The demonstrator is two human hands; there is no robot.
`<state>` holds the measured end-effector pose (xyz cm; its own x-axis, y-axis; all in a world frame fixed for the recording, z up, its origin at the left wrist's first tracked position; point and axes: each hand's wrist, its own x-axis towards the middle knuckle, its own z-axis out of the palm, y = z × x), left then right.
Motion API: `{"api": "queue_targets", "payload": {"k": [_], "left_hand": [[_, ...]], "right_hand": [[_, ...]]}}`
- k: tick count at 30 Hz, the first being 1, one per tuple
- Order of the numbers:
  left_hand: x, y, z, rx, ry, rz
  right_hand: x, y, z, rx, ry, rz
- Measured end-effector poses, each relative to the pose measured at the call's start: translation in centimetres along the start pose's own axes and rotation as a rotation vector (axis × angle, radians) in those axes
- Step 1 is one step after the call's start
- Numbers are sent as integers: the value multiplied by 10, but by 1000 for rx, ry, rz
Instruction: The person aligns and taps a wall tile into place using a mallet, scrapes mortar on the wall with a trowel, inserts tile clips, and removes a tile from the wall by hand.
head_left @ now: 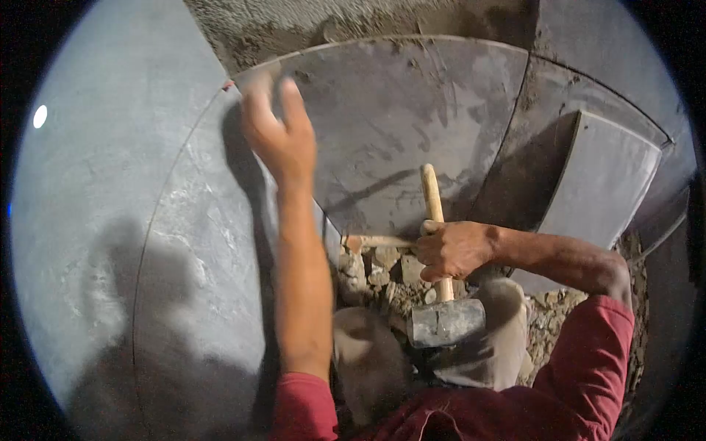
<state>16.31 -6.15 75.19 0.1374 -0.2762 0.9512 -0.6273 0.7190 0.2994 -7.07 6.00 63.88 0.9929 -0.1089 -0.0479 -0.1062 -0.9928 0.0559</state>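
Note:
My right hand (457, 250) is wrapped around the wooden handle of a mallet (446, 323). Its dark, dusty head hangs down near my knees, while the free end of the handle points up over a tile. My left hand (281, 132) is raised, slightly blurred, with thumb and fingers apart and nothing in it. Beneath that hand, the large grey floor tile (412, 110) meets another grey tile (206, 220) along a seam. Smears and bits of mortar mark the tile in front of me.
Rubble (382, 268) fills the gap between the tile's near edge and my knees. A loose grey tile (603, 173) lies tilted at the right, over other slabs. Rough mortar (294, 29) runs along the wall base at the top. Shadows cover the left tile.

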Motion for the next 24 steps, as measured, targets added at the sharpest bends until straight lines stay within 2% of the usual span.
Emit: {"api": "queue_targets", "payload": {"k": [2, 3, 5, 9, 13, 16, 19, 22, 24], "left_hand": [[43, 7, -5, 58, -93, 68], [56, 7, -7, 86, -147, 71], [79, -4, -13, 358, -329, 115], [100, -16, -20, 620, -631, -8], [115, -9, -20, 735, -797, -46], [124, -17, -18, 781, -916, 7], [123, -23, -14, 926, -946, 122], [115, -17, -12, 997, -946, 320], [118, -3, -15, 1103, -1061, 374]], "right_hand": [[5, -9, 21, -70, -333, -21], [-1, -3, 23, -25, -158, -29], [-18, 13, 25, 67, 188, -33], [-24, 0, 17, -26, 25, 71], [-23, 5, 15, 68, 179, 92], [-21, 2, 27, 30, 259, 125], [-20, 1, 21, 55, 272, 134], [-20, 0, 15, 61, 247, 143], [-19, -1, 20, 40, 296, 154]]}}
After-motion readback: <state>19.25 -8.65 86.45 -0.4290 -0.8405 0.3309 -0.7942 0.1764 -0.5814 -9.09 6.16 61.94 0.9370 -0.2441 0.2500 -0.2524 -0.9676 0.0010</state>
